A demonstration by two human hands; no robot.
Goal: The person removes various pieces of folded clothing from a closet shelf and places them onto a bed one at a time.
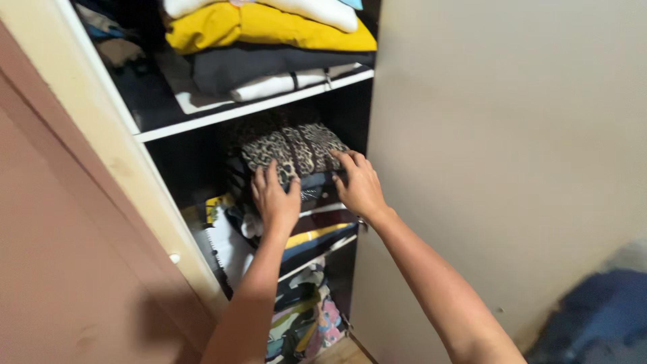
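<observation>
Seen from above, a folded leopard-print fabric garment [293, 149] lies on top of a stack of folded clothes on the middle shelf of an open wardrobe. It sits directly under and just ahead of both hands, between them. The left hand [275, 199] rests palm down on the garment's front left edge; the right hand [359, 183] rests on its front right corner.

The wardrobe has white shelf boards [256, 106] and a dark interior. On the shelf above lies a pile with a folded yellow cloth [269, 28] over a folded dark grey cloth [249, 67] and a white one. Below the leopard piece are striped and dark folded clothes, and on the lowest level bright patterned fabrics [306, 323]. A pale beige wardrobe door [512, 148] fills the right side; a pinkish-brown door panel [60, 256] fills the left.

The fingers of both hands are spread and slightly curled, pressing flat on the cloth, not clenched around it.
</observation>
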